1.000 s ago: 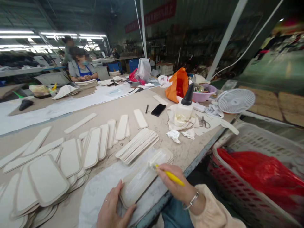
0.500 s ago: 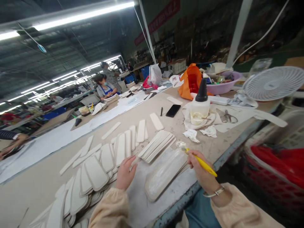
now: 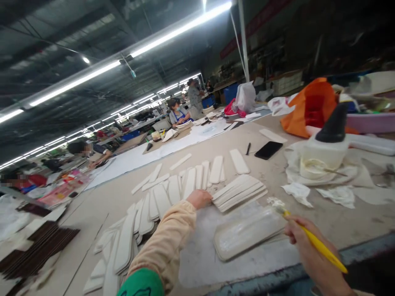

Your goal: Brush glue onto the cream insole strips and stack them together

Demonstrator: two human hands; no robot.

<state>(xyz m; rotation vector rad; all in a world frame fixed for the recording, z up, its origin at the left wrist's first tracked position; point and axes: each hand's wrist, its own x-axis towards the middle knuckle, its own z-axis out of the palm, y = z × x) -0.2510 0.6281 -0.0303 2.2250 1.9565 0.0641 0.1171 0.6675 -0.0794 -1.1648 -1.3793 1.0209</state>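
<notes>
My left hand (image 3: 201, 199) reaches forward with its fingers curled together, fingertips at the near left corner of a fanned stack of white panels (image 3: 239, 191). Whether they grip a panel is hidden. In my right hand (image 3: 311, 246) is a yellow-handled brush (image 3: 321, 248), its white bristles clotted with paste and held just at the far end of a long rounded panel (image 3: 247, 236). Glossy wet streaks cover that panel, which lies on others on a pale sheet (image 3: 197, 259). To the left, many white panels (image 3: 160, 199) lie in overlapping rows.
A black-nozzled bottle with a cut-open container (image 3: 321, 158) stands at right beside crumpled tissues (image 3: 298, 193). Behind are a phone (image 3: 268, 150) and an orange bag (image 3: 308, 107). Dark brown strips (image 3: 40, 250) lie at left. Co-workers (image 3: 179, 113) sit and stand farther back.
My left hand has left the coated panel and moved forward to the fanned stack. The brush has slid to the panel's far end. The view has swung left.
</notes>
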